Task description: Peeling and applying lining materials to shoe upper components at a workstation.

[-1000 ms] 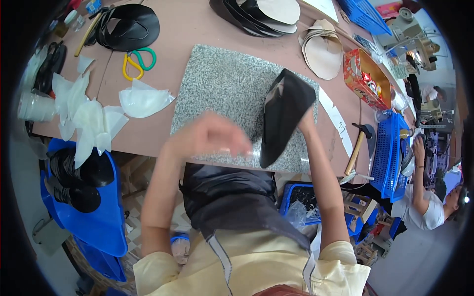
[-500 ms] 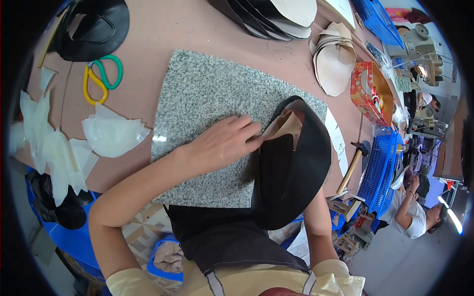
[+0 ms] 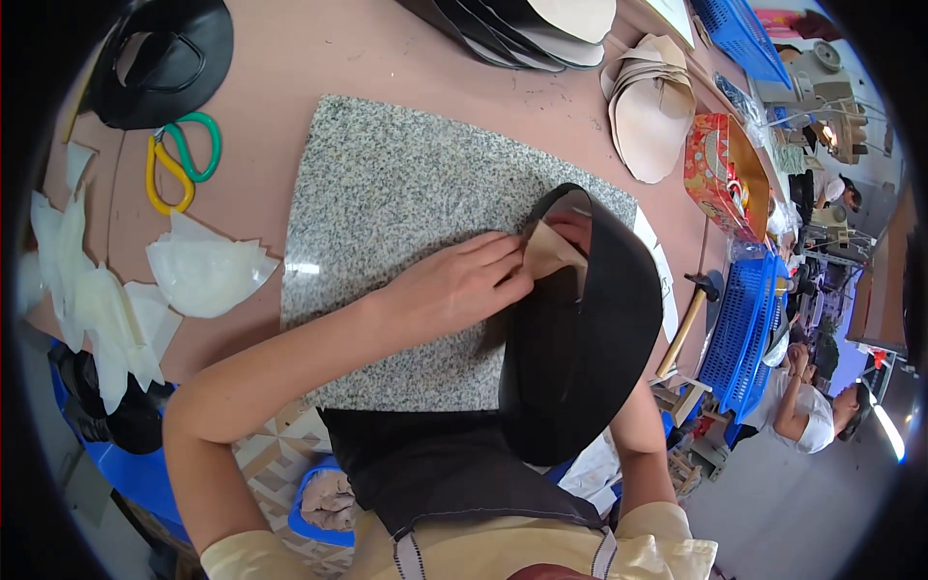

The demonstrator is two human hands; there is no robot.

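Observation:
A black shoe upper (image 3: 604, 319) with a beige lining (image 3: 551, 253) is held over the right side of a speckled grey stone slab (image 3: 387, 203), its lower end hanging past the slab's near edge. My left hand (image 3: 454, 285) reaches across the slab, its fingertips pinched on the upper's edge beside the lining. Behind the upper, my right hand (image 3: 577, 230) supports it; only some of its fingers show through the opening, the rest being covered by the black leather.
Scissors (image 3: 184, 159) with green and yellow handles and white sheet pieces (image 3: 208, 271) lie left. Black leather pieces (image 3: 503, 29) and beige pieces (image 3: 650, 111) are stacked at the back. A hammer (image 3: 688, 324), red box (image 3: 710, 179) and blue basket (image 3: 739, 333) stand right; people sit beyond.
The upper has tilted and turned a little, and fingers of my right hand now show in its opening. My left hand has moved slightly right along the edge. The view has shifted slightly.

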